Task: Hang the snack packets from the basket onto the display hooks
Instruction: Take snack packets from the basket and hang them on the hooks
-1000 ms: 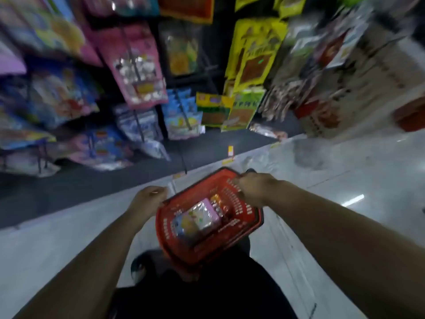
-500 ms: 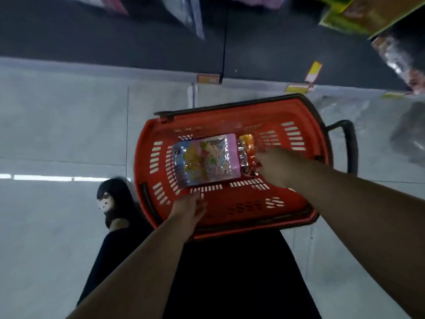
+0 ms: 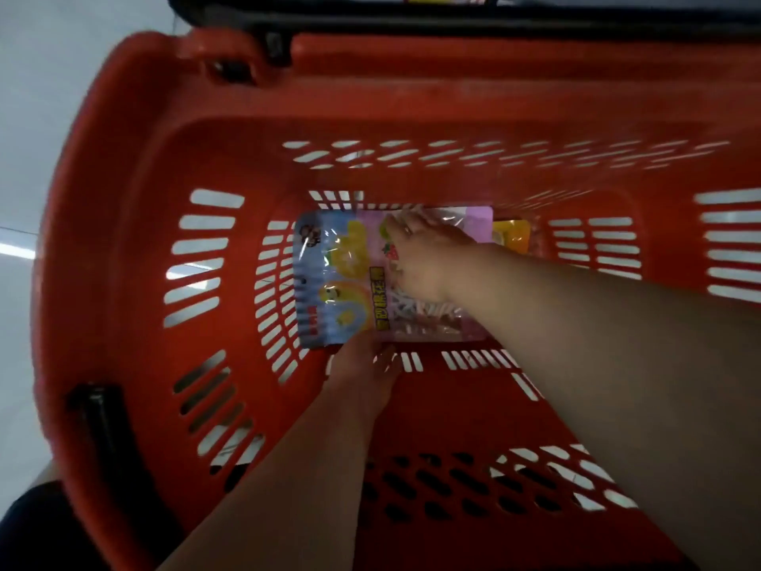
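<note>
A red plastic basket [image 3: 123,249] fills the head view, seen from straight above. On its floor lies a pastel blue and pink snack packet [image 3: 341,278] with yellow fruit pictures. My right hand [image 3: 424,257] lies on top of the packet with its fingers spread over the clear film. My left hand [image 3: 362,368] reaches in from below. Its straight fingers meet the packet's near edge, and the fingertips are hidden there. A second, yellow-orange packet [image 3: 512,236] peeks out beyond my right wrist. No display hooks are in view.
A black handle [image 3: 99,414] folds against the basket's left wall, and another black handle [image 3: 370,22] runs along the far rim. Pale floor tiles [image 3: 24,117] show at the left. My dark clothing [image 3: 41,529] is at the bottom left.
My view has dropped from the shelves into the basket. My right hand left the rim and now lies on the packet. My left hand moved from the rim to the packet's near edge.
</note>
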Demonstrator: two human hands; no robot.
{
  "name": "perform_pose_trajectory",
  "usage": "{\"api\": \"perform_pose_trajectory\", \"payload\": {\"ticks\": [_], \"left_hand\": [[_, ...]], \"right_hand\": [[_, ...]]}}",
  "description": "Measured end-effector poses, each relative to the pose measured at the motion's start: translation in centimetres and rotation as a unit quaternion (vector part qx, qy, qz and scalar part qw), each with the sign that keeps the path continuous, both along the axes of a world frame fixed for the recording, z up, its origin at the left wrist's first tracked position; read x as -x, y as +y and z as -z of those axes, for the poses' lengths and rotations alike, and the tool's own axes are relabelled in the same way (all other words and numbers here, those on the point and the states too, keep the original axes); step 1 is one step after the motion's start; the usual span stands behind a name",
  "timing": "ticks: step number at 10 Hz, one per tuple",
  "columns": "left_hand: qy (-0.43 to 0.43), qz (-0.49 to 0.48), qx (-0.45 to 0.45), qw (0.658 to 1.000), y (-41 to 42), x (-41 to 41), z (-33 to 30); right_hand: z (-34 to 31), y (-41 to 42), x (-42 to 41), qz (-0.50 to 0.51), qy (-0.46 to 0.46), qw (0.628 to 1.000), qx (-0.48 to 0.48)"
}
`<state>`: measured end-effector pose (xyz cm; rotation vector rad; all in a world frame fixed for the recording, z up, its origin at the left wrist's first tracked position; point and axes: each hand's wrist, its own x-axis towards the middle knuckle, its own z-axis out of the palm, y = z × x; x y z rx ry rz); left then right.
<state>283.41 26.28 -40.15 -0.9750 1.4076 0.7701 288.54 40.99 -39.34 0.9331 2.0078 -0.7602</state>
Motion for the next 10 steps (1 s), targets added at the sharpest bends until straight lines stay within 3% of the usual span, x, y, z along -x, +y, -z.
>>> {"api": "perform_pose_trajectory", "payload": {"ticks": [1, 3, 5, 7, 8, 9, 10], "left_hand": [[-0.025, -0.028, 0.002, 0.999, -0.6, -0.2, -0.1], [0.024, -0.013, -0.018, 0.999, -0.2, 0.4, -1.5], [0.024, -0.012, -0.06, 0.998, 0.7, 0.5, -7.3], [0.009, 0.045, -0.146, 0.988, 2.3, 1.1, -16.6], [0.014, 0.117, -0.162, 0.98, 2.3, 2.0, -21.6], [0.017, 0.084, -0.177, 0.981, 2.0, 4.2, -26.1], [0.074, 0.137, -0.254, 0.955, 3.1, 8.3, -34.8]], "right_hand": [[0.5, -0.2, 0.0, 0.043, -0.013, 0.999, 0.006], [-0.5, -0.9, -0.9, 0.061, -0.017, 0.996, 0.055], [-4.1, -0.3, -2.5, 0.177, -0.005, 0.978, 0.109], [-13.1, 3.9, -4.2, 0.293, -0.015, 0.935, 0.197], [-18.3, 5.6, -4.6, 0.292, -0.001, 0.932, 0.212], [-24.8, 6.7, -4.6, 0.365, 0.055, 0.911, 0.183], [-32.9, 6.8, -4.0, 0.423, 0.118, 0.872, 0.215]]}}
